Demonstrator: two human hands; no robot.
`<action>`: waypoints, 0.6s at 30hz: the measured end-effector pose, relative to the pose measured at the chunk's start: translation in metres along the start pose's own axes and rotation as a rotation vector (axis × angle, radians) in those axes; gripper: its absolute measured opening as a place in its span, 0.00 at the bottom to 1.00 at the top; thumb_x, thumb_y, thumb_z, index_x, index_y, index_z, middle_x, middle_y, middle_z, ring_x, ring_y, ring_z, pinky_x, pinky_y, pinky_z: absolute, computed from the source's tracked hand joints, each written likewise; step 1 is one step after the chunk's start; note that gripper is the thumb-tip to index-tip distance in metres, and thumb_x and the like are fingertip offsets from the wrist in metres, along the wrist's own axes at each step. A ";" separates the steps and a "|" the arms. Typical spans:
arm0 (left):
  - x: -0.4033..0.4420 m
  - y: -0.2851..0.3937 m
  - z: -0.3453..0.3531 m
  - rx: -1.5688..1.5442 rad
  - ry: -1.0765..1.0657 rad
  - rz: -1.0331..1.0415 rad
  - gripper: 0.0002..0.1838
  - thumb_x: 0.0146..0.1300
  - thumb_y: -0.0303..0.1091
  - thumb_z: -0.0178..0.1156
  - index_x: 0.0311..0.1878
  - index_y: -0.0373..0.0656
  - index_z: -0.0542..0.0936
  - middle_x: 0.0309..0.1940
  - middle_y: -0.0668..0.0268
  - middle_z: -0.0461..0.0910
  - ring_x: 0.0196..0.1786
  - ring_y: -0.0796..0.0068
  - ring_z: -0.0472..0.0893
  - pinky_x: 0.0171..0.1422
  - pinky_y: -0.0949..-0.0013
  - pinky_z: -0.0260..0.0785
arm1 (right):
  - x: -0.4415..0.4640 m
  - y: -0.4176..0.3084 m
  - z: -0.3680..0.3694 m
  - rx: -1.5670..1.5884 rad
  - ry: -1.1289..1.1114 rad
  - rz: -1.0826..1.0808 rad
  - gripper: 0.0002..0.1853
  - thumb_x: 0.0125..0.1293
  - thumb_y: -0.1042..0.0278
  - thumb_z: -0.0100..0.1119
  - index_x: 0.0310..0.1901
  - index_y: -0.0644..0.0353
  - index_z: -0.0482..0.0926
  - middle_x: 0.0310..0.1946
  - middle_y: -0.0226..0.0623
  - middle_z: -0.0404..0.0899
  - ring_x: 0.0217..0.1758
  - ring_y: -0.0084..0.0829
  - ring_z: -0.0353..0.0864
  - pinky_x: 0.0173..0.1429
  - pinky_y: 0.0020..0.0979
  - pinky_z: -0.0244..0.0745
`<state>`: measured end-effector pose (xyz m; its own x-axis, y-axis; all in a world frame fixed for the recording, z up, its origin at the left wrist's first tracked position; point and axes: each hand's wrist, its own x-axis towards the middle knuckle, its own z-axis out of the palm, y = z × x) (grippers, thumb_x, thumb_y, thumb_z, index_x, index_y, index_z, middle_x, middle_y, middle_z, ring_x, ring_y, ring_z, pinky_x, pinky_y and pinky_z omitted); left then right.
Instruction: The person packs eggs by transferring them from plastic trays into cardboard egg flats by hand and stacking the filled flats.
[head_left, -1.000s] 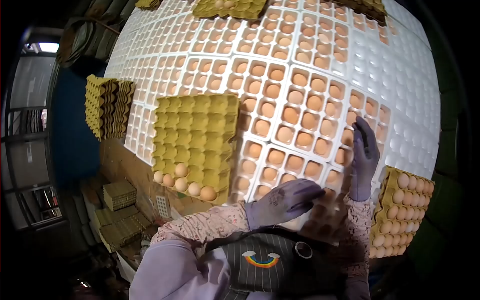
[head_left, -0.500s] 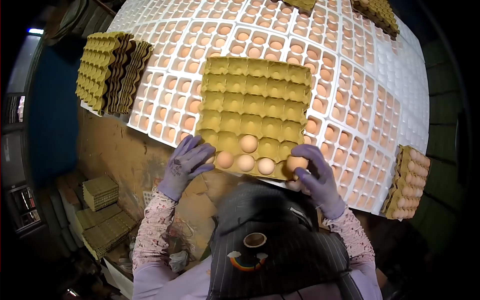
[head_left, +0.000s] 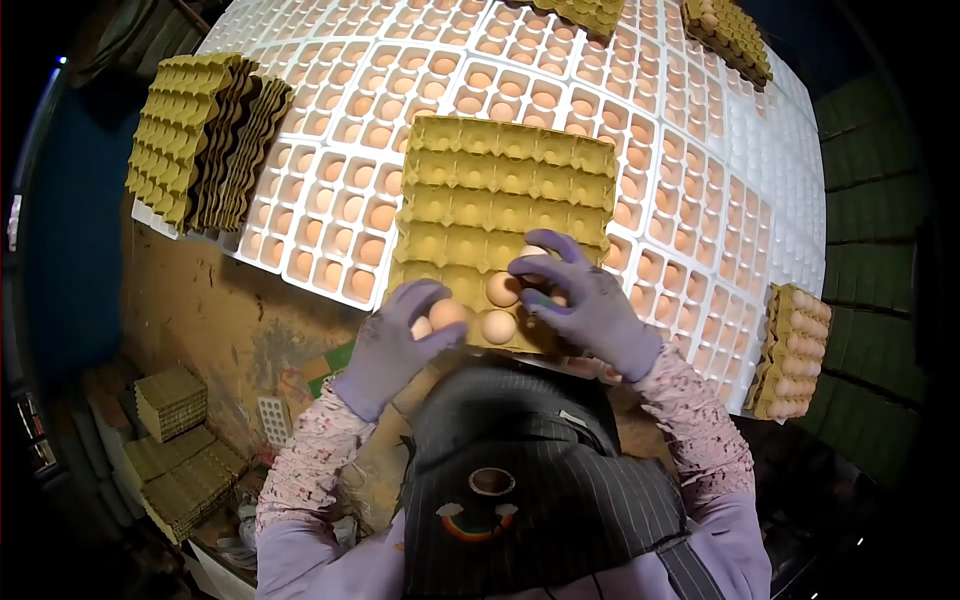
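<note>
A yellow-brown pulp egg tray (head_left: 500, 185) lies in front of me, its upper rows of cups bare. My left hand (head_left: 398, 338), in a lilac glove, curls its thumb and fingers around a brown egg (head_left: 447, 313) at the tray's lower left corner. A second egg shows just behind it. My right hand (head_left: 590, 305), gloved too, bends over the tray's lower right with a pale egg (head_left: 534, 254) at its fingertips. Below those fingers sits another egg (head_left: 502, 289); one more egg (head_left: 498, 326) rests in the front row. The right palm partly hides further eggs.
White foam trays (head_left: 345, 215) full of eggs spread around the pulp tray. Stacked pulp trays (head_left: 190, 140) stand on edge at the left. An egg-filled pulp tray (head_left: 790, 352) stands at the right edge. Bundled trays (head_left: 185, 470) lie low at the left.
My left hand has moved right, from the tray's edge onto an egg. My right hand has moved up and left from the corner, carrying an egg further over the tray.
</note>
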<state>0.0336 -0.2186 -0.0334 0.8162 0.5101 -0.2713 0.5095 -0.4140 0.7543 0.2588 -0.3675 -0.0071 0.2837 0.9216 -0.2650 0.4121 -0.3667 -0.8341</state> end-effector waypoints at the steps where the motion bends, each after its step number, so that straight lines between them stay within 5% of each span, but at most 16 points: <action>1: -0.003 0.005 -0.006 -0.412 -0.009 -0.216 0.24 0.63 0.33 0.70 0.62 0.44 0.79 0.61 0.62 0.76 0.52 0.71 0.84 0.47 0.70 0.80 | 0.007 -0.007 0.011 0.002 0.003 0.000 0.18 0.65 0.64 0.64 0.56 0.56 0.80 0.67 0.40 0.69 0.57 0.38 0.81 0.61 0.38 0.78; 3: -0.007 0.019 -0.015 -0.604 -0.036 -0.281 0.22 0.65 0.27 0.65 0.63 0.41 0.78 0.63 0.60 0.75 0.53 0.70 0.84 0.47 0.69 0.81 | 0.017 -0.011 0.028 -0.865 -0.050 -0.069 0.21 0.63 0.59 0.68 0.57 0.52 0.80 0.67 0.38 0.68 0.62 0.41 0.75 0.60 0.41 0.77; 5: -0.005 0.014 -0.007 -0.121 0.029 0.247 0.24 0.66 0.26 0.63 0.66 0.48 0.77 0.66 0.58 0.73 0.54 0.69 0.83 0.46 0.70 0.81 | 0.015 -0.003 0.023 -0.837 -0.009 -0.117 0.21 0.60 0.56 0.70 0.53 0.54 0.81 0.66 0.38 0.67 0.62 0.44 0.74 0.62 0.42 0.77; 8: 0.004 0.041 0.020 0.386 0.030 0.281 0.21 0.61 0.37 0.70 0.58 0.53 0.82 0.67 0.59 0.70 0.57 0.60 0.79 0.55 0.63 0.79 | -0.005 0.019 -0.002 -0.251 0.152 -0.055 0.22 0.64 0.57 0.69 0.59 0.53 0.81 0.66 0.43 0.69 0.61 0.39 0.78 0.59 0.39 0.79; 11: 0.014 0.054 0.045 0.749 0.060 0.317 0.21 0.51 0.48 0.76 0.47 0.50 0.86 0.63 0.60 0.72 0.58 0.54 0.77 0.60 0.56 0.75 | -0.043 0.029 -0.039 0.844 0.179 0.329 0.27 0.74 0.49 0.60 0.63 0.65 0.77 0.51 0.35 0.81 0.51 0.28 0.82 0.57 0.27 0.77; 12: 0.020 0.051 0.037 0.606 0.002 0.296 0.22 0.52 0.48 0.75 0.48 0.49 0.86 0.64 0.60 0.72 0.59 0.53 0.77 0.57 0.57 0.77 | -0.058 0.031 -0.042 0.822 0.258 0.259 0.26 0.80 0.50 0.52 0.62 0.69 0.77 0.44 0.32 0.84 0.49 0.25 0.82 0.53 0.24 0.78; 13: 0.026 0.050 0.030 0.467 -0.061 0.271 0.23 0.53 0.49 0.75 0.50 0.49 0.86 0.65 0.60 0.72 0.60 0.53 0.77 0.54 0.57 0.80 | -0.074 0.045 -0.043 0.629 0.296 0.192 0.26 0.83 0.50 0.46 0.65 0.66 0.74 0.50 0.36 0.83 0.50 0.26 0.82 0.53 0.26 0.81; 14: 0.032 0.055 0.020 -0.144 -0.167 0.002 0.23 0.56 0.51 0.74 0.46 0.44 0.87 0.66 0.58 0.72 0.62 0.60 0.78 0.59 0.59 0.78 | -0.085 0.043 -0.049 0.970 0.323 0.241 0.27 0.83 0.49 0.43 0.66 0.66 0.72 0.53 0.37 0.82 0.51 0.27 0.83 0.54 0.27 0.82; 15: 0.037 0.056 0.015 -0.511 -0.226 -0.053 0.32 0.63 0.62 0.65 0.55 0.41 0.83 0.68 0.56 0.71 0.61 0.59 0.80 0.53 0.61 0.81 | -0.091 0.041 -0.053 1.319 0.333 0.274 0.28 0.83 0.49 0.41 0.68 0.65 0.70 0.55 0.39 0.81 0.51 0.28 0.83 0.55 0.27 0.83; 16: 0.045 0.057 0.021 -0.983 -0.405 -0.201 0.36 0.65 0.66 0.60 0.59 0.41 0.80 0.68 0.57 0.71 0.60 0.57 0.81 0.51 0.61 0.81 | -0.100 0.059 -0.056 1.096 0.269 0.166 0.29 0.84 0.47 0.38 0.71 0.64 0.66 0.60 0.43 0.78 0.51 0.30 0.84 0.57 0.29 0.83; 18: 0.067 0.058 0.045 -1.635 -0.666 -0.352 0.43 0.65 0.74 0.51 0.67 0.44 0.72 0.67 0.59 0.72 0.59 0.53 0.80 0.48 0.58 0.81 | -0.110 0.086 -0.063 1.258 0.219 0.216 0.31 0.84 0.44 0.33 0.70 0.65 0.66 0.61 0.45 0.79 0.53 0.31 0.84 0.57 0.29 0.84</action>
<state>0.1308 -0.2426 -0.0348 0.9117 -0.1274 -0.3907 0.2447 0.9321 0.2671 0.3175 -0.5087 -0.0186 0.4260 0.7752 -0.4664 -0.7178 -0.0241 -0.6958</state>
